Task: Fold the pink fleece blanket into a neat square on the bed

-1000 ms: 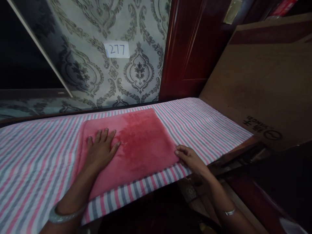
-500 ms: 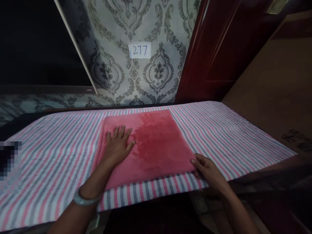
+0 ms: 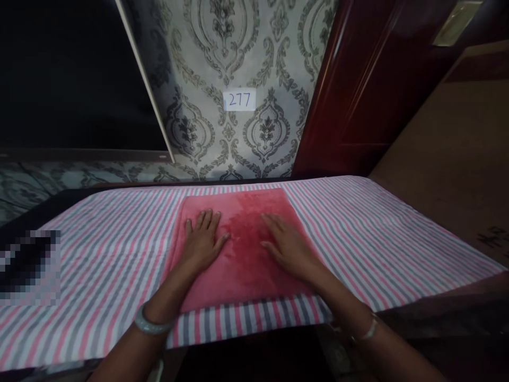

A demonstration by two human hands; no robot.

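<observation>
A folded pink plush cloth [image 3: 238, 281], darker red across its middle, lies flat on a striped sheet [image 3: 358, 228]. My left hand [image 3: 202, 239] rests palm down on the cloth's left part, fingers spread. On the right part, my right hand [image 3: 288, 244] is over the cloth with its fingers stretched forward and thumb apart; it is slightly blurred. Neither hand grips anything. Part of the cloth's right side is hidden under my right hand and forearm.
A dark screen [image 3: 75, 79] stands at the back left. Behind the table is patterned wallpaper with a paper label [image 3: 239, 99] reading 277. A dark red door [image 3: 358, 79] and a large cardboard box [image 3: 449, 148] are on the right. A pixelated patch covers the left edge.
My right hand has let go of the cloth's near right corner and moved inward onto its top. My left hand stays on the cloth. The camera view has shifted slightly.
</observation>
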